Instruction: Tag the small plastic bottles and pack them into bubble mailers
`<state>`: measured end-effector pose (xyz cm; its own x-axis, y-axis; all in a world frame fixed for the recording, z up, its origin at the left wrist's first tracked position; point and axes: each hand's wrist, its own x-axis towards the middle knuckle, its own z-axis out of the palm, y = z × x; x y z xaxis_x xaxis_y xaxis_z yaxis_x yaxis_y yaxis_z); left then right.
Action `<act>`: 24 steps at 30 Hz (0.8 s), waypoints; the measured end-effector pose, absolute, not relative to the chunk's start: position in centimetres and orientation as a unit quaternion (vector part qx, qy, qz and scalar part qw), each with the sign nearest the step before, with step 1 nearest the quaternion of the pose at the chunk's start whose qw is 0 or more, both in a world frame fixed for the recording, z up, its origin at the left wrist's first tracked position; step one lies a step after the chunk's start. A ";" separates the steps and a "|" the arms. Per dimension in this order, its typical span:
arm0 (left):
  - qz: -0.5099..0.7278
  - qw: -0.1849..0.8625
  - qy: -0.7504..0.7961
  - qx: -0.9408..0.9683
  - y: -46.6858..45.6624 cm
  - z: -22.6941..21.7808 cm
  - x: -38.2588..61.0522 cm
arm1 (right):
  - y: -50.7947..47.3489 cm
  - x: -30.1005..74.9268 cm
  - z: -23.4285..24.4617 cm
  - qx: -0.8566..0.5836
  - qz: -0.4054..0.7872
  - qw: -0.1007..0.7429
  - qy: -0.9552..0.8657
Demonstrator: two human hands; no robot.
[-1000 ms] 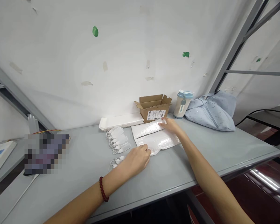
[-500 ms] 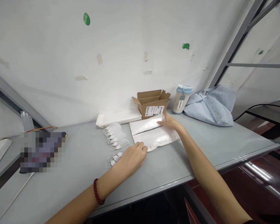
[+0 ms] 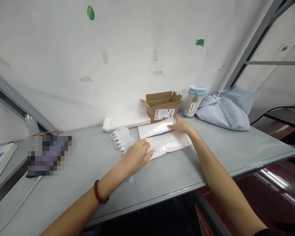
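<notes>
Two white shiny bubble mailers lie overlapping on the grey table. My right hand (image 3: 183, 127) grips the right end of the upper bubble mailer (image 3: 156, 128), thumb on top and fingers behind its edge. At the left end of the lower bubble mailer (image 3: 168, 143) is my left hand (image 3: 139, 152), slightly blurred, thumb and fingers apart; I see nothing held in it. White tags with looped cords (image 3: 121, 137) lie in a row just beyond the left hand. Another white tag (image 3: 130, 179) shows partly from under the left wrist.
Behind the mailers stand a stack of white envelopes (image 3: 126, 121) and an open cardboard box (image 3: 163, 108). To the right are a blue-lidded cup (image 3: 194, 102) and a light blue cloth bag (image 3: 223, 111). A blurred-out device (image 3: 49, 155) with a cable lies at left.
My left hand has shifted slightly left and up, and its closed fingers have come apart. It now covers most of the nearer tags. My right hand keeps its grip; the view has shifted slightly.
</notes>
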<state>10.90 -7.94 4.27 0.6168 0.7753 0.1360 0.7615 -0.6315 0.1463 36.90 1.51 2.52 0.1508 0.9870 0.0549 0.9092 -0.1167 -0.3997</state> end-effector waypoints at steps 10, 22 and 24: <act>0.120 0.016 0.550 0.826 5.6 7.5 5.8 | 0.3 33.5 3.1 -0.737 -0.016 0.186 -0.650; 0.071 0.047 0.542 0.836 7.9 6.2 6.3 | -0.9 28.4 0.6 -0.567 -0.072 0.147 -0.807; 0.071 0.051 0.543 0.835 8.1 6.1 6.3 | -0.8 28.5 0.5 -0.567 -0.076 0.149 -0.807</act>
